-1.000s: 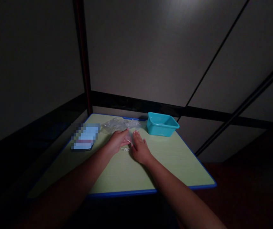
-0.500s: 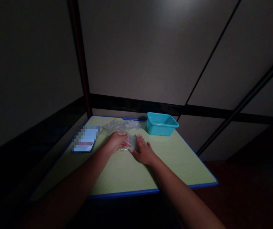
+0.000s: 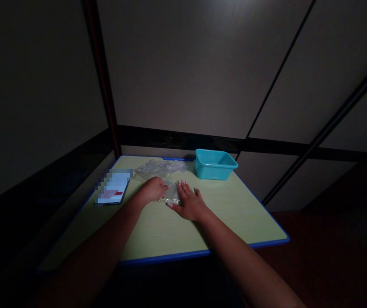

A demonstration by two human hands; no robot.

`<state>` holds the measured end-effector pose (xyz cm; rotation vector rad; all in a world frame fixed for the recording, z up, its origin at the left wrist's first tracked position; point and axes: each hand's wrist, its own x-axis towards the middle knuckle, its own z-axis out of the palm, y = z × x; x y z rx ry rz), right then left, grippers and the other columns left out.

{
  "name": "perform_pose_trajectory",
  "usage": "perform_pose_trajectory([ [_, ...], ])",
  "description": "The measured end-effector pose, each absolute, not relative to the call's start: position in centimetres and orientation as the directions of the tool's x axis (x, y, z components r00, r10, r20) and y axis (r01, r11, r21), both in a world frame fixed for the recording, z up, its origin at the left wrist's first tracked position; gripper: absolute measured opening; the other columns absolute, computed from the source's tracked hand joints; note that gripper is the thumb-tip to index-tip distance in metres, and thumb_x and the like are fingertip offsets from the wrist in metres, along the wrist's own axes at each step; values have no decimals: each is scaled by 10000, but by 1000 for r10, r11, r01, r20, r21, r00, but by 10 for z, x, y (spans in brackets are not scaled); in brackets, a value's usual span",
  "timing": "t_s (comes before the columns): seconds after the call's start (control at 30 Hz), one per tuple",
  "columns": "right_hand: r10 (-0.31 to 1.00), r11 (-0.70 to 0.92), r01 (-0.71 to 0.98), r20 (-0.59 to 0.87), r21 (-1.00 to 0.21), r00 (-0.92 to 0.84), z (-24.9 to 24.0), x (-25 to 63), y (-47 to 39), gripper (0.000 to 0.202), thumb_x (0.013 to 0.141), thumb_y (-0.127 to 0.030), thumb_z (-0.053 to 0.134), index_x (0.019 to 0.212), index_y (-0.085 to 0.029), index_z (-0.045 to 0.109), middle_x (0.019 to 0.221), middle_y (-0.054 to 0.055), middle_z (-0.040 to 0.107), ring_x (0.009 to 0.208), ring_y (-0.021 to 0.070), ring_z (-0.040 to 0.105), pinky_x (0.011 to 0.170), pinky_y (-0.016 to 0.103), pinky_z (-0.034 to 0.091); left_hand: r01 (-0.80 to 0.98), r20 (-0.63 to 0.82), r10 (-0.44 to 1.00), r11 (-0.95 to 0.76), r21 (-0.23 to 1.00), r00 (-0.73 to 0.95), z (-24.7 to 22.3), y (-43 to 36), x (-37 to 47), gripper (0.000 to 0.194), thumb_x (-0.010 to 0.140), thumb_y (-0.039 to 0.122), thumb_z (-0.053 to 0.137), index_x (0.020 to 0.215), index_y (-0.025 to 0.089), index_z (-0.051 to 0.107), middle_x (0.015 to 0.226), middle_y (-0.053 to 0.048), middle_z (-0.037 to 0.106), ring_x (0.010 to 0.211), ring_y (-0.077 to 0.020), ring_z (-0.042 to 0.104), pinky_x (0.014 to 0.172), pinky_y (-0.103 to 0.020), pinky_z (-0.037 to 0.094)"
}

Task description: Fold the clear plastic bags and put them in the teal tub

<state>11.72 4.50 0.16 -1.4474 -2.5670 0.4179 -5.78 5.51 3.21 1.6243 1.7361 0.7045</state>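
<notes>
A small clear plastic bag [image 3: 172, 194] lies flat on the pale green table [image 3: 234, 214]. My left hand [image 3: 153, 189] rests at the bag's left edge with fingers curled on it. My right hand [image 3: 189, 203] lies palm down with fingers spread, pressing on the bag's right side. Both hands touch the bag. Just behind them sits a loose pile of clear plastic bags [image 3: 159, 168].
A turquoise plastic tub [image 3: 215, 164] stands at the table's far right. A phone [image 3: 113, 191] lies near the left edge. Dark wall panels and a red-brown post [image 3: 101, 77] rise close behind the table. The table has a blue rim.
My right hand has slid a little toward me and flattened onto the bag. My left hand's fingers have curled in at the bag's left edge. The view has shifted slightly.
</notes>
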Motion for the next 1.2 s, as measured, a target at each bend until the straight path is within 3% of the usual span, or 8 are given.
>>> perform_pose_trajectory([
  [0.2,858,486,831,-32,-269,-512,5,116,43,918,805,-721,253,1463,-119,34,1521,111,30,1402,228,7,1086,523,-7,760,-200,979,103,642,36,36,52,-58,284,806,292,524,572,135,554,500,-11,557,420,-113,484,454,-219,356],
  [0.33,855,485,836,-63,-255,-515,7,115,43,947,785,-742,255,1464,-129,8,1524,96,11,1402,227,-11,1087,521,-4,894,-266,964,103,437,19,41,51,-60,374,858,415,449,750,100,619,678,-93,654,534,-166,589,513,-244,419],
  [0.47,855,488,831,-48,-266,-517,7,115,42,955,782,-733,274,1462,-120,2,1523,92,19,1403,221,-3,1082,534,-15,968,81,991,88,236,-110,42,49,-58,402,850,448,476,1011,99,592,961,-152,667,868,-252,634,713,-295,455],
  [0.6,849,495,825,-47,-273,-526,4,115,43,930,788,-701,306,1463,-119,40,1523,88,26,1403,219,-2,1081,545,-6,964,308,950,-125,233,48,35,41,-42,330,899,343,415,1115,130,544,1141,-123,617,1077,-219,554,908,-300,399],
  [0.7,842,509,819,-45,-266,-538,1,116,45,900,788,-664,336,1463,-134,67,1523,82,30,1403,213,10,1081,550,7,955,204,963,-217,204,176,24,35,-29,449,928,361,338,1317,149,413,1405,-111,416,1301,-220,351,1063,-399,246],
  [0.83,841,518,820,-28,-244,-540,1,116,45,877,790,-614,354,1464,-138,53,1523,78,48,1403,209,23,1082,552,16,952,1,973,-224,208,229,15,29,-21,554,950,442,155,1432,185,249,1506,-53,186,1385,-209,161,1093,-492,125],
  [1.07,841,521,828,-37,-209,-539,3,114,43,877,789,-605,357,1463,-130,59,1526,82,43,1402,227,14,1082,548,20,962,-47,977,-198,186,210,12,32,-20,642,925,494,57,1454,148,173,1511,-42,129,1394,-181,113,1096,-509,90],
  [1.2,836,530,822,-37,-209,-548,3,114,43,856,803,-598,335,1463,-134,47,1526,70,47,1403,209,20,1085,540,20,973,-94,981,-153,172,171,4,36,-23,596,933,432,70,1452,161,182,1515,-34,107,1395,-184,102,1086,-525,122],
])
